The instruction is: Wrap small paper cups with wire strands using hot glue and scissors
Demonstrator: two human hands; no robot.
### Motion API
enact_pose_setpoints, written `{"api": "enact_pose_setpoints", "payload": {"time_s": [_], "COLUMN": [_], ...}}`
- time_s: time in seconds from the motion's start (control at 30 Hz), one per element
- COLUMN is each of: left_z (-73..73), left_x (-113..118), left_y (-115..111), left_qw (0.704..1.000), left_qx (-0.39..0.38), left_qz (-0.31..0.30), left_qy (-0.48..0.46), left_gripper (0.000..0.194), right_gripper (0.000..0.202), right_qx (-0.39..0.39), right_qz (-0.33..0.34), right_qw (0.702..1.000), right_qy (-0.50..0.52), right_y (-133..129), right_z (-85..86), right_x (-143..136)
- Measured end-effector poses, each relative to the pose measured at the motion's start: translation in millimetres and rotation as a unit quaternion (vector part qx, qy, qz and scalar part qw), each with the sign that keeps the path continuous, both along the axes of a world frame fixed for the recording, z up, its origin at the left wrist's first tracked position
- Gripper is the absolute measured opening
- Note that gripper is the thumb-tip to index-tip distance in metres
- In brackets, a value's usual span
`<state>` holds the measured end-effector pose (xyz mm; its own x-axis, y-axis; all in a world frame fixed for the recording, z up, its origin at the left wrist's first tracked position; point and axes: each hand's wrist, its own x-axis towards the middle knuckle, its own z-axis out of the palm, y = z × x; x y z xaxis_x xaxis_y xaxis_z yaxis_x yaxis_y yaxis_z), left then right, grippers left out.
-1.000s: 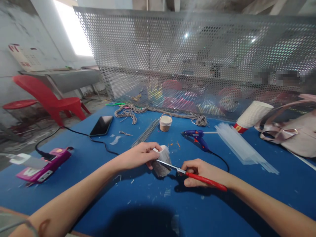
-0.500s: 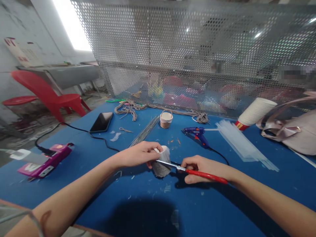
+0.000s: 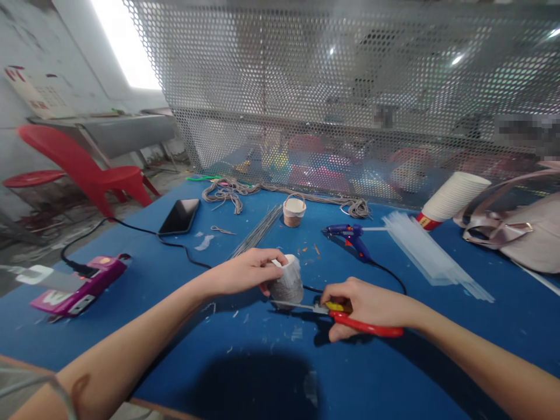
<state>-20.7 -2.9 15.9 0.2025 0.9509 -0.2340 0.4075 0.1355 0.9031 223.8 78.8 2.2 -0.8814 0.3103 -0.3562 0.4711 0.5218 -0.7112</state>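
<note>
The left hand (image 3: 256,271) grips the cup (image 3: 286,286) by its upper rim, the fingers curled over the edge. The cup, wrapped in something whitish and grey, stands slightly tilted over the counter (image 3: 258,373), near its middle. The right hand (image 3: 350,308) holds the scissors (image 3: 365,328) by their red and yellow handles, and the blades point left, level with the lower part of the cup; whether they touch it cannot be told.

Beyond the cup, a small basket (image 3: 294,212) stands upright beside a bundle of thin grey rods (image 3: 258,233). The glue gun (image 3: 347,233) lies to the right of the basket, near the translucent strips (image 3: 426,256). A phone (image 3: 179,216) lies on the left side of the counter.
</note>
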Motion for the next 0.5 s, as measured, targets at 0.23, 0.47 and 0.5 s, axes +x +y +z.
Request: {"api": "enact_pose_setpoints", "payload": {"time_s": [0.23, 0.47, 0.5], "left_z": [0.6, 8.0, 8.7], "left_x": [-9, -19, -19], "left_y": [7, 8, 9], "left_qw": [0.981, 0.959, 0.958], "left_qx": [0.059, 0.125, 0.133], "left_qz": [0.151, 0.214, 0.215], "left_qy": [-0.104, -0.139, -0.133], "left_gripper": [0.026, 0.018, 0.018], "right_gripper": [0.048, 0.044, 0.046], "right_qx": [0.180, 0.261, 0.264], "right_qz": [-0.023, -0.100, -0.087], "right_qw": [0.983, 0.960, 0.960], "right_qy": [-0.028, -0.024, -0.019], "right_y": [0, 21, 22], "right_z": [-1.6, -25.0, -27.2], "right_x": [17, 34, 34]}}
